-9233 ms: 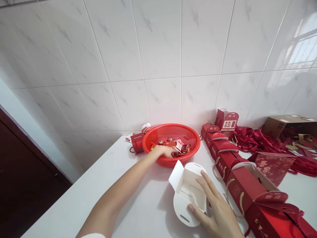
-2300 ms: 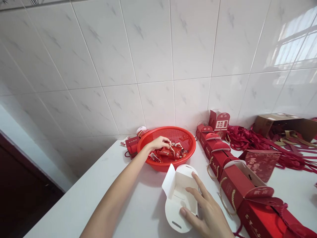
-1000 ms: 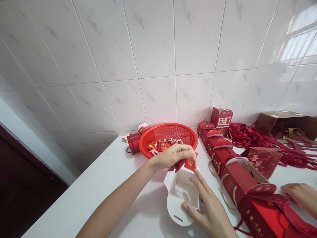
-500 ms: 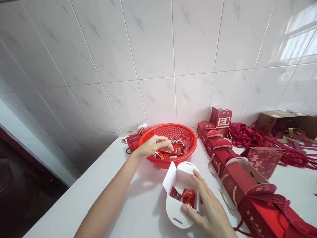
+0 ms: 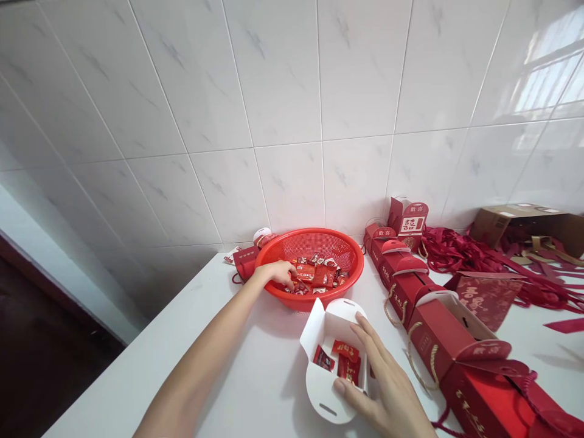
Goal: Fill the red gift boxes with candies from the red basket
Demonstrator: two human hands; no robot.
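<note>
My left hand (image 5: 283, 273) is inside the red plastic basket (image 5: 349, 243), at its left side. Its fingers are bent down among red wrapped candies (image 5: 323, 275); what they pinch, if anything, is hidden. Nearer to me, my right hand (image 5: 387, 380) grips an open paper gift box (image 5: 331, 389), thumb on the near side and fingers along the right wall. The box has a white inside and its flaps stand spread. In it lie red candy packets (image 5: 349, 368) and a small dark red one (image 5: 323, 358).
A row of red gift boxes (image 5: 438, 322) with rope handles runs along the right. Behind it are red ribbons (image 5: 449, 246) and a cardboard box (image 5: 493, 225). More red packaging (image 5: 246, 260) lies left of the basket, near the tiled wall (image 5: 292, 182).
My left hand has moved left and down, from above the basket's middle into its left side. The red packets in the box lie differently. My right hand keeps its hold.
</note>
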